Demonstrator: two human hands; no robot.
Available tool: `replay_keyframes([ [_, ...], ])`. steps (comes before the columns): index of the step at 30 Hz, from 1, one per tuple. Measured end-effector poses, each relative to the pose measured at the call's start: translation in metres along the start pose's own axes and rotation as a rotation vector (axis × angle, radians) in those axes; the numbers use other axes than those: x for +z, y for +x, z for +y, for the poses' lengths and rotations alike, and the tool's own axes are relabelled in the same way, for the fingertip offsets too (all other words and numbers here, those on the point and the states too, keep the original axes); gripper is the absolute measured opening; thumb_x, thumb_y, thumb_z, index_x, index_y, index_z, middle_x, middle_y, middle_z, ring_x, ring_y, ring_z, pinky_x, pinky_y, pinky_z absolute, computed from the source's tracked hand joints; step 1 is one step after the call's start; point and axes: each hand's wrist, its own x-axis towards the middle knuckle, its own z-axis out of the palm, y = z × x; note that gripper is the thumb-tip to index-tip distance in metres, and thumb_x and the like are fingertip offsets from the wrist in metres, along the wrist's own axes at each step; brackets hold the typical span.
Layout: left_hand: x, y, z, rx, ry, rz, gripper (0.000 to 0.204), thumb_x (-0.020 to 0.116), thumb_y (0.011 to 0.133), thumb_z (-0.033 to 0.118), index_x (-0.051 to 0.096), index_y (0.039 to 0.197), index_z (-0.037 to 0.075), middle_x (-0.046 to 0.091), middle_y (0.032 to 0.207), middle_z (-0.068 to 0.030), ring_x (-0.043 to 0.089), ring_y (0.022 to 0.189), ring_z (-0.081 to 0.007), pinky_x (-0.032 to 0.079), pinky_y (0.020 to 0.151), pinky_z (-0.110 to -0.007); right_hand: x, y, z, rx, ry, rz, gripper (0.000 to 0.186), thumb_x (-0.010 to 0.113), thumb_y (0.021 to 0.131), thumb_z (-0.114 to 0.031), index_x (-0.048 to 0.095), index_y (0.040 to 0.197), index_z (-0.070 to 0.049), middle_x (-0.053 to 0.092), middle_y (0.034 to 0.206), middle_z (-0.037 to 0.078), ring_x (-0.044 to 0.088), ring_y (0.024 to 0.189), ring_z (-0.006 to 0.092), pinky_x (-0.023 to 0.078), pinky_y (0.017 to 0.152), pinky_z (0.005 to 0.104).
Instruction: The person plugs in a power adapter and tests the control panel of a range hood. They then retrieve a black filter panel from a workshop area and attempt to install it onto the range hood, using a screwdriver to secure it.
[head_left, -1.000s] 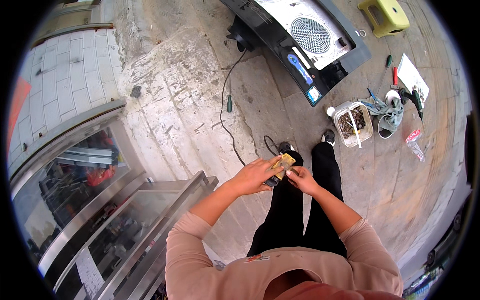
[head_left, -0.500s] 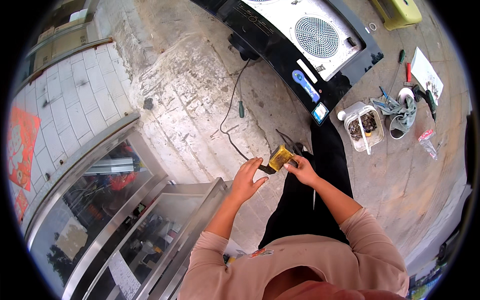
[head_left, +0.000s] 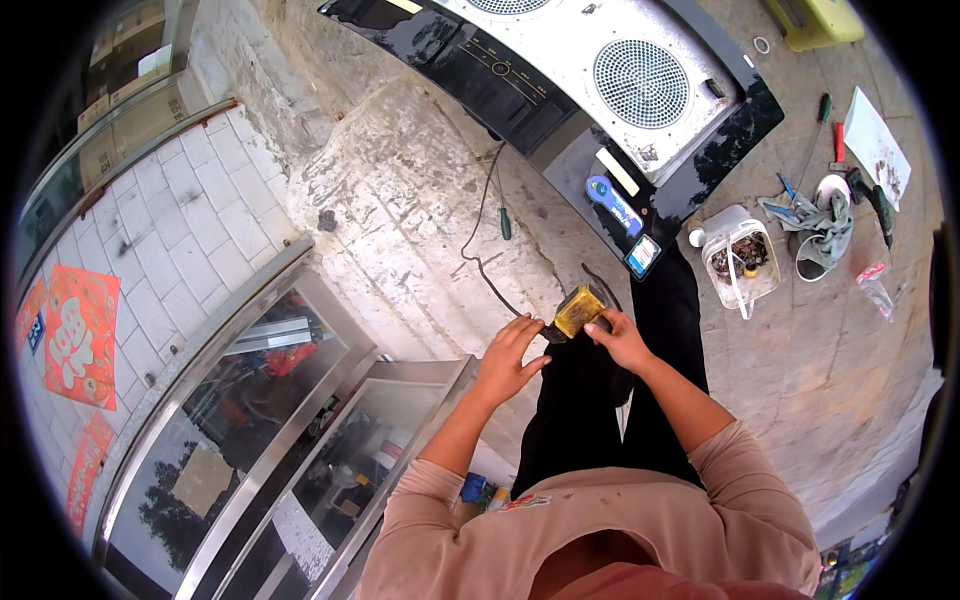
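Note:
Between my hands, over my legs, is a small boxy yellow block (head_left: 578, 311), worn and stained, with a dark lumpy end. My right hand (head_left: 622, 342) pinches its right side between thumb and fingers. Beside the dark end, my left hand (head_left: 508, 362) has its fingers stretched out and the thumb apart; the fingertips are close to that end, and whether they touch it I cannot tell. A thin black cord (head_left: 478, 262) runs from near the black cooktop panel (head_left: 560, 150) down toward my left fingertips. Another dark cord lies behind the block.
A green-handled screwdriver (head_left: 505, 224) lies on the concrete beside the cord. At right stand a white tub (head_left: 712, 262) of small dark pieces, a grey-green cloth (head_left: 832, 238) and a red-handled tool (head_left: 838, 142). A metal-framed glass cabinet (head_left: 290, 420) rises close on my left.
The view has shifted, so most of the surroundings sit lower and farther right. My hands and the yellow block keep nearly the same hold, and the block is tilted a little differently.

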Motion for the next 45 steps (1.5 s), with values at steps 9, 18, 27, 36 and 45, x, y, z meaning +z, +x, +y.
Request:
replay_keyframes([
  [9, -0.019, 0.013, -0.008, 0.046, 0.036, -0.050, 0.055, 0.077, 0.075, 0.020, 0.056, 0.124, 0.005, 0.057, 0.126, -0.0114, 0.048, 0.126, -0.0320, 0.040, 0.103, -0.043, 0.010, 0.014, -0.009, -0.022, 0.100, 0.010, 0.042, 0.067, 0.088, -0.035, 0.061, 0.105, 0.003, 0.057, 0.089, 0.006, 0.057, 0.073, 0.0128, 0.047, 0.068, 0.0283],
  [18, -0.040, 0.070, -0.034, 0.236, 0.414, -0.052, 0.058, 0.080, 0.066, 0.044, 0.059, 0.106, 0.008, 0.057, 0.119, -0.0066, 0.048, 0.124, -0.0263, 0.024, 0.106, -0.063, 0.026, 0.033, -0.045, -0.012, 0.438, -0.095, 0.035, 0.061, 0.091, -0.035, 0.060, 0.089, 0.000, 0.060, 0.076, 0.004, 0.058, 0.065, 0.0134, 0.046, 0.064, 0.0267],
  [27, -0.099, 0.079, -0.092, 0.381, 0.434, -0.140, 0.051, 0.079, 0.067, 0.044, 0.060, 0.094, 0.005, 0.058, 0.103, -0.0093, 0.054, 0.109, -0.0263, 0.024, 0.106, -0.064, 0.094, 0.065, -0.080, 0.152, 0.564, -0.120, 0.044, 0.060, 0.092, -0.043, 0.058, 0.095, 0.000, 0.060, 0.072, 0.005, 0.056, 0.060, 0.0110, 0.042, 0.053, 0.0239],
  [36, -0.107, 0.087, -0.099, 0.424, 0.342, -0.065, 0.048, 0.080, 0.065, 0.046, 0.056, 0.076, 0.005, 0.054, 0.075, -0.0113, 0.056, 0.081, -0.0300, 0.037, 0.102, -0.054, 0.110, 0.074, -0.094, 0.163, 0.660, 0.081, 0.039, 0.061, 0.091, -0.043, 0.056, 0.082, -0.006, 0.054, 0.062, 0.002, 0.048, 0.052, 0.0079, 0.032, 0.046, 0.0214],
  [45, -0.114, 0.087, -0.060, 0.511, 0.290, 0.006, 0.043, 0.079, 0.064, 0.040, 0.054, 0.068, 0.006, 0.050, 0.066, -0.0106, 0.054, 0.069, -0.0306, 0.044, 0.093, -0.047, 0.096, 0.045, -0.103, 0.112, 0.837, 0.201, 0.039, 0.059, 0.092, -0.044, 0.054, 0.077, -0.008, 0.050, 0.055, 0.003, 0.040, 0.044, 0.0094, 0.028, 0.043, 0.0233],
])
